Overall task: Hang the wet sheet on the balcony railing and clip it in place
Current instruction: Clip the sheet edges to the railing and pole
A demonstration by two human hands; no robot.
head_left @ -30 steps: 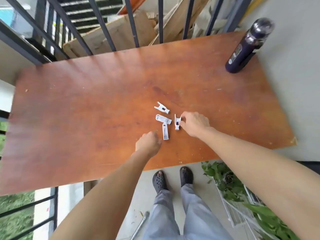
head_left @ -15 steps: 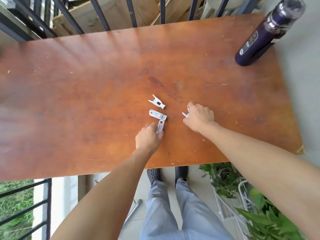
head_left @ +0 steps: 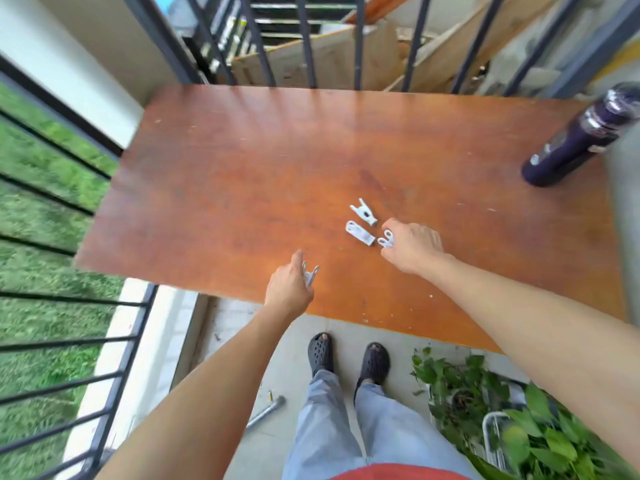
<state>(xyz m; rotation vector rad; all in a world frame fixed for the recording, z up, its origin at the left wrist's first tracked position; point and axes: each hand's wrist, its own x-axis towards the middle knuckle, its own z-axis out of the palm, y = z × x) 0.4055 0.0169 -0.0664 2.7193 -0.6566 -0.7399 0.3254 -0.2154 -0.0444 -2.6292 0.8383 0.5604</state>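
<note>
Head view: the left hand (head_left: 289, 292) has lifted one white clip (head_left: 310, 274) off the wooden table (head_left: 214, 188); a second ago it lay there. The right hand (head_left: 412, 249) pinches another clip (head_left: 387, 239). Two clips (head_left: 362, 223) remain at twelve o'clock. No sheet visible; the railing (head_left: 308, 39) stands beyond.

No text, brand, number or sign can be read. The dark purple cylindrical bottle (head_left: 579, 138) standing at the far right corner of the counter carries a pale label patch low on its side, but it is too blurred to make out any letters. The white plastic clothes pegs (head_left: 362, 223) on the wood show no markings that can be told.
</note>
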